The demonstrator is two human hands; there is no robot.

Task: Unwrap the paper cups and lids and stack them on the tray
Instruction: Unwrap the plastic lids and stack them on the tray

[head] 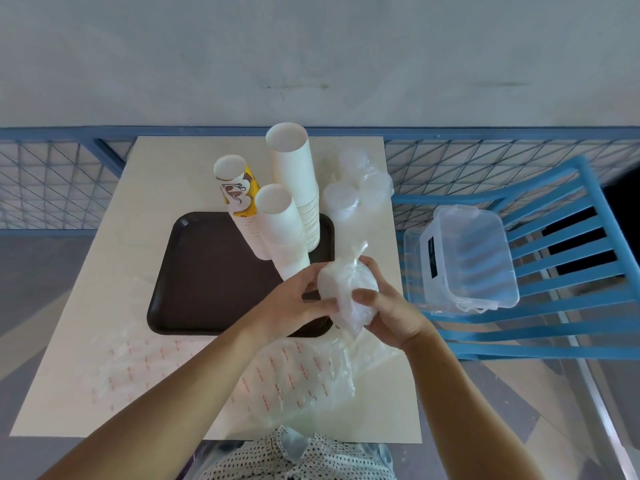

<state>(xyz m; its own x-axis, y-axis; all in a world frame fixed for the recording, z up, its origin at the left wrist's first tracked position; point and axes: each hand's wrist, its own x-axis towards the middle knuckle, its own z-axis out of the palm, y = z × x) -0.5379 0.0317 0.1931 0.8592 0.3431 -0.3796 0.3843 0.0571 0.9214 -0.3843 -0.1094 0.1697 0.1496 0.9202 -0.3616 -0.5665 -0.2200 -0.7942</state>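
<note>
Tray (pixel 207 271): dark brown, on the pale worktop (pixel 104 254); all places below are given from it.
Cups: three bare stacks stand leaning on the tray's far right part: a tall white stack (pixel 298 174), a printed stack (pixel 239 192) and a short white stack (pixel 280 223).
Lid pack (pixel 343 289): translucent lids sealed in a clear bag, held above the tray's near right corner, with the bag's twisted neck pointing away from the person.
Left grip (pixel 294 303): fingers curled onto the pack's left side, pinching the plastic.
Right grip (pixel 388 313): clasped round the pack's right side, thumb on its front.
Other lids (pixel 356 188): bagged, lying just beyond the tray's far right corner.
Empty wrappers (pixel 298 379): loose printed film on the near side of the tray.
Done, as judged: the cups look unwrapped and stacked.
Left, as judged: no lids are on the tray yet. This pack needs opening, then the bagged ones beyond.
Clear box (pixel 467 261): on a blue chair (pixel 571 271), right of the tray.
</note>
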